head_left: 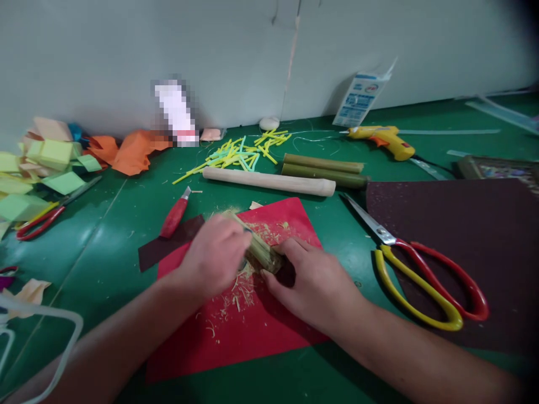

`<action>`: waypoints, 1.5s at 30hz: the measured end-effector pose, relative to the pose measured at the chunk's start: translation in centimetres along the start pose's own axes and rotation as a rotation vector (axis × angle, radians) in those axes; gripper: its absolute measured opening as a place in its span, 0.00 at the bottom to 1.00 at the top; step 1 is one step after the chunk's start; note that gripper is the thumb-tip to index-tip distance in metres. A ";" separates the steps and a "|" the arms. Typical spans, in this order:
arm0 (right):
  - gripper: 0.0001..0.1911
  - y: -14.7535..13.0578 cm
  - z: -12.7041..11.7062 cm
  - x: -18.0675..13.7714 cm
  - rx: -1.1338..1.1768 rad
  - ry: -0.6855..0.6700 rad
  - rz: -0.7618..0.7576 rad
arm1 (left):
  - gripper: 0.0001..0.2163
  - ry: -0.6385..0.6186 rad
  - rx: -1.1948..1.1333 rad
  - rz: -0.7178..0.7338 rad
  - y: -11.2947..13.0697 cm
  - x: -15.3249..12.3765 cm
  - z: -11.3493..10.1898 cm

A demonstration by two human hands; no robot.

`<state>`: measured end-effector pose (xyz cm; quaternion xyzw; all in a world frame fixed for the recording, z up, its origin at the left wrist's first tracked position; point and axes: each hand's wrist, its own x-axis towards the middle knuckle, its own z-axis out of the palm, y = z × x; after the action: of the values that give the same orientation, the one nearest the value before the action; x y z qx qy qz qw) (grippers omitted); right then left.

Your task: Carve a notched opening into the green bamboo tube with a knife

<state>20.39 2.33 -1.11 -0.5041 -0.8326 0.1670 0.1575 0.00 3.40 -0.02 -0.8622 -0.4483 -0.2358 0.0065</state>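
Observation:
A short piece of greenish bamboo (pixel 264 253) lies slantwise over a red sheet (pixel 236 342) strewn with pale shavings (pixel 238 294). The thumb and fingers of my right hand (pixel 309 275) pinch its near end. My left hand (pixel 219 252) is closed over the far part, its fingers curled and slightly blurred. Dark bits of what may be a blade or tool show beside those fingers, but its kind is hidden. Beyond my left hand, a red-handled craft knife (pixel 174 213) rests partly on a small dark brown strip (pixel 162 249).
Behind lie a pale peeled bamboo stick (pixel 269 182), two green bamboo sticks (pixel 324 171) and cut yellow straws (pixel 231 154). Large scissors (pixel 391 241) lie open on the right, partly over a dark sheet (pixel 458 235). A yellow glue gun (pixel 383 137) and folded papers (pixel 50 163) sit farther off.

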 end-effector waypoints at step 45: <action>0.09 0.0 0.0 -0.3 0.008 0.026 -0.018 | 0.08 0.070 0.030 -0.022 0.0 -0.1 -0.4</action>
<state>20.53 2.05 -1.17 -0.4982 -0.8343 0.1621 0.1717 -0.23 3.26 0.29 -0.8482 -0.4608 -0.2591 0.0327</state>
